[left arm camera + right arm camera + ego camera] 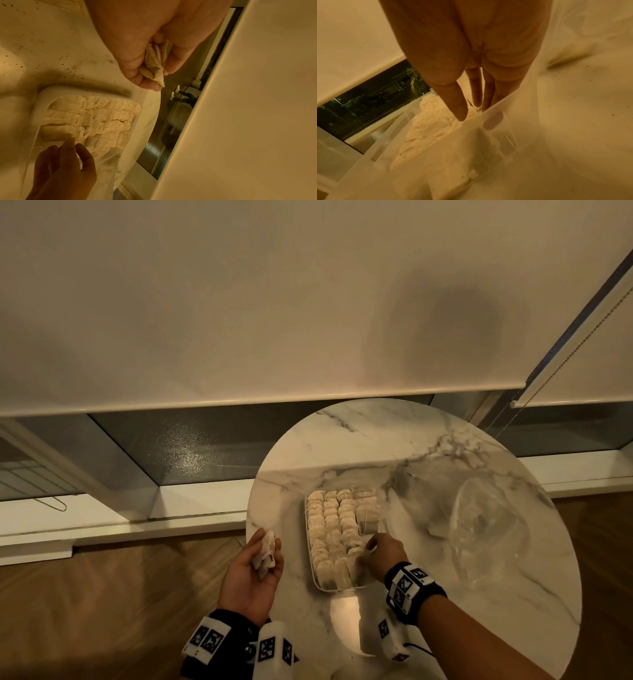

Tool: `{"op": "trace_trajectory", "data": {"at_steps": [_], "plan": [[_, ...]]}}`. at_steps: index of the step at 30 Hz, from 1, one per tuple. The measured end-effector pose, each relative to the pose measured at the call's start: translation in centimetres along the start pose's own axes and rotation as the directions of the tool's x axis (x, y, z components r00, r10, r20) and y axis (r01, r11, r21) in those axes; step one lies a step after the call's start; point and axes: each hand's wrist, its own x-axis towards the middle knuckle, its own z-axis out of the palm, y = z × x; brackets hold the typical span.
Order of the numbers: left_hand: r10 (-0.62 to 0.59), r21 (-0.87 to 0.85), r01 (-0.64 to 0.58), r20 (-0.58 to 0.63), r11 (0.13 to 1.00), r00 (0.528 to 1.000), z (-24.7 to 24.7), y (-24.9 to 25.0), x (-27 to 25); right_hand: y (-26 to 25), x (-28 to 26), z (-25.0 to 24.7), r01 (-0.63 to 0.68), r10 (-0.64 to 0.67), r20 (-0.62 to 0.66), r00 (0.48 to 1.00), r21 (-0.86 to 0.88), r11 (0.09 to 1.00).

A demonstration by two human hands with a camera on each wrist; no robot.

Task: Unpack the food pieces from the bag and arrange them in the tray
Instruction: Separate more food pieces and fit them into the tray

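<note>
A clear plastic tray (309, 556) sits on the round marble table (376, 440), holding several rows of pale wrapped food pieces (330, 525). My left hand (251, 546) hovers palm-up just left of the tray, its fingers curled round a few loose food pieces (266, 554), which also show as crumpled food pieces (154, 60) in the left wrist view. My right hand (371, 546) reaches down at the tray's right rim near the front. Its fingers (477, 94) are straight, one on each side of the translucent tray wall (436, 148), holding nothing. A clear, flattened plastic bag (486, 529) lies right of the tray.
A lowered roller blind (274, 302) and window sill (102, 518) run behind the table, with a bead chain (561, 361) at the right. Wooden floor (102, 594) lies to the left. Dark crumbs (68, 67) speckle the table near the tray.
</note>
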Motion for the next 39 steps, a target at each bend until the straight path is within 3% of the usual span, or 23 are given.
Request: {"op": "trace_trajectory", "data": {"at_steps": [4,7,11,14,19,31,39], "plan": [[-0.031,0.048,0.029,0.035,0.998,0.999,0.9,-0.7,-0.1,0.2,-0.6,-0.8,0.036,-0.034,-0.037,0.999,0.049,0.998],[-0.042,0.117,0.034,0.063,0.993,0.997,2.2,-1.6,-0.6,-0.6,-1.6,-2.0,0.136,-0.132,-0.053,0.990,0.069,0.988],[-0.024,0.229,0.004,0.086,0.973,0.996,3.3,-3.2,-1.0,-3.5,-4.3,-4.1,0.275,-0.310,0.038,0.950,0.365,0.889],[0.001,0.338,-0.044,0.125,0.940,0.992,4.1,-4.1,-1.5,-5.4,-5.9,-5.7,0.244,-0.373,0.146,0.916,0.535,0.809],[0.019,0.428,-0.090,0.167,0.899,0.986,5.3,-5.2,-2.2,-6.1,-7.1,-7.0,0.193,-0.392,0.238,0.888,0.582,0.790],[0.032,0.460,-0.105,0.163,0.882,0.986,5.9,-7.2,-2.6,-4.8,-7.2,-8.4,0.255,-0.424,0.114,0.898,0.652,0.714],[-0.027,0.451,-0.059,0.182,0.891,0.983,5.8,-7.5,-3.5,-4.6,-7.3,-9.9,0.189,-0.437,0.128,0.890,0.769,0.611]]}}
